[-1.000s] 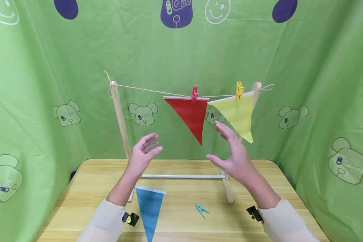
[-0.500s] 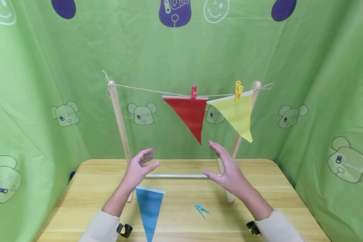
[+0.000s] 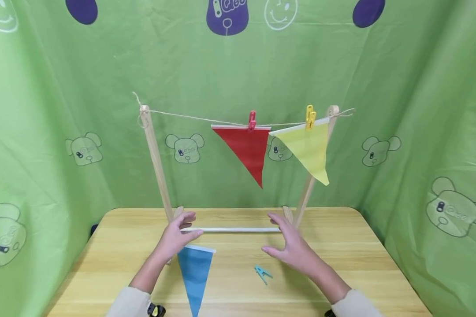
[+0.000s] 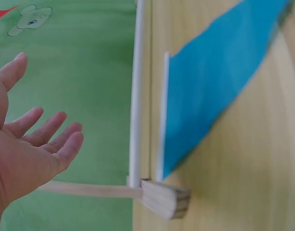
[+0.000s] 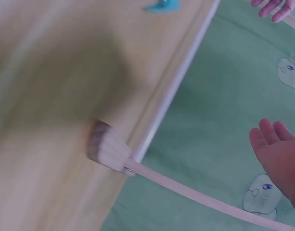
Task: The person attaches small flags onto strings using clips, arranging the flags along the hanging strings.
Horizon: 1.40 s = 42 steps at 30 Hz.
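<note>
My left hand hovers near the foot of the left post, just above a blue triangular flag that lies on the table. Its fingers are relaxed and hold nothing. On the other side, my right hand hangs in the air with thumb and fingers spread, above and right of a light-blue clothespin on the tabletop. A red clothespin holds a red triangular flag on the twine. Right of it, a yellow clothespin holds a yellow flag, whose top edge slants.
Two wooden posts, the left post and the right post, carry the twine. A white rod joins them low down. The wooden table is surrounded by a green printed curtain.
Both hands have come down from below the hanging flags toward the tabletop, still holding nothing. The flags and clothespins keep their places, apart from a slight shift of the head view.
</note>
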Available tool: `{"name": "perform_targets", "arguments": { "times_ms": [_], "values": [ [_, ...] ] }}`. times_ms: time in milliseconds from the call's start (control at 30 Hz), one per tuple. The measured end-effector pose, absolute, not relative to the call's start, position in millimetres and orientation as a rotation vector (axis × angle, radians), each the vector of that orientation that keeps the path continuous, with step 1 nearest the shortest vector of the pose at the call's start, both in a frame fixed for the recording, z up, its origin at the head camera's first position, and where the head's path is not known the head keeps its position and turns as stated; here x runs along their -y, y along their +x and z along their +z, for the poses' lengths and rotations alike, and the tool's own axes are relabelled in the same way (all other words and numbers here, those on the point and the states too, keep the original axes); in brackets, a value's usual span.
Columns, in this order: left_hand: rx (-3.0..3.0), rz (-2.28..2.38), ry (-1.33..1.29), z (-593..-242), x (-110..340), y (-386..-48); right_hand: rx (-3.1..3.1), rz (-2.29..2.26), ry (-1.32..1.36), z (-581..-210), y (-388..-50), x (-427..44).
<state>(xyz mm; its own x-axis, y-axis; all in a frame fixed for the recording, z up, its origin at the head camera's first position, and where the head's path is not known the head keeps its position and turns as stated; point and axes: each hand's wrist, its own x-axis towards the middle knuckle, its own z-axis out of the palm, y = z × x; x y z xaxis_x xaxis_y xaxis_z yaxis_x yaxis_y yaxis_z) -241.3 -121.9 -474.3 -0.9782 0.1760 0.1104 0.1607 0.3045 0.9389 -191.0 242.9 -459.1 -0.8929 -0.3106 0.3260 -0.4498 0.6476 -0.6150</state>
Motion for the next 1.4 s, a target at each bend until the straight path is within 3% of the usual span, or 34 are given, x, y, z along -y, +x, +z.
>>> {"name": "perform_targets", "arguments": {
  "times_ms": [733,1400],
  "values": [
    [-2.762,1.331,0.333,-520.1,130.9,-237.8,2.992,1.112,0.556,-501.6,-179.7,-241.2],
    [-2.891,1.042,0.425,-533.8,137.8,-240.1,3.149,0.915,0.733,-522.0,-178.7,-238.6]
  ]
}}
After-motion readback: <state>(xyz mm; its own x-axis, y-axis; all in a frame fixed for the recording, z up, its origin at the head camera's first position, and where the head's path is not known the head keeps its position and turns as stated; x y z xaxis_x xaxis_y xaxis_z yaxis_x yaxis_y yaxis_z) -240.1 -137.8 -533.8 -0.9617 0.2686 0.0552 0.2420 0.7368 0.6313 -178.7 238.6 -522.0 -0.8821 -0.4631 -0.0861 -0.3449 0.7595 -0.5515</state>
